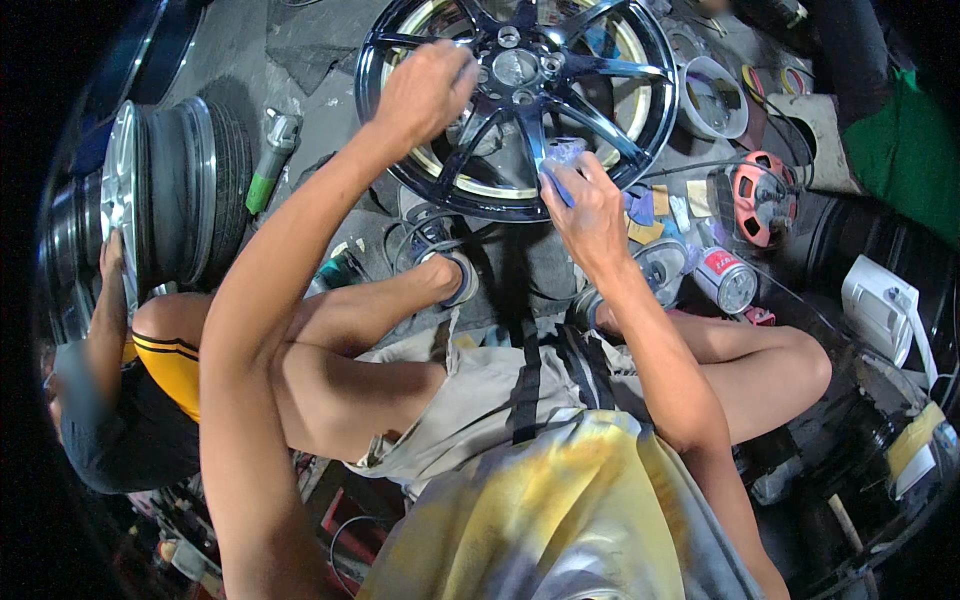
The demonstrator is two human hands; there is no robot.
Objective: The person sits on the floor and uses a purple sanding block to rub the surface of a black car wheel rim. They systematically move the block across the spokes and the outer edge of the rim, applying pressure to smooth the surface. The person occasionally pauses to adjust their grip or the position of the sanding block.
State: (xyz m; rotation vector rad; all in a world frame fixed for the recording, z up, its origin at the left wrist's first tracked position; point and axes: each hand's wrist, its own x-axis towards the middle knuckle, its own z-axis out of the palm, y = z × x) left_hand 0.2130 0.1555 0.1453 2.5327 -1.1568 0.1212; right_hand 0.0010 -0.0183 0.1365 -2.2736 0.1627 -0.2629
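Shiny black paint covers the big wheel (515, 68) in the head view. It is at the top middle, out past the person's feet, and the top edge of the view cuts a bit of it off. The right hand (590, 215) pinches a small blue pad (557, 185) near the wheel's bottom edge. The left hand (428, 90) is over the spokes on the left side, its fingers curled in. I can't tell if they hold anything.

My guess is that this is the rubbing part, with the pad smoothing the wheel by hand. The next move would need soft, even strokes along the metal, with the left hand keeping the wheel from wobbling. Pressing too hard might scratch the shine. A white tub (712, 100) is just beside the wheel, on the right.
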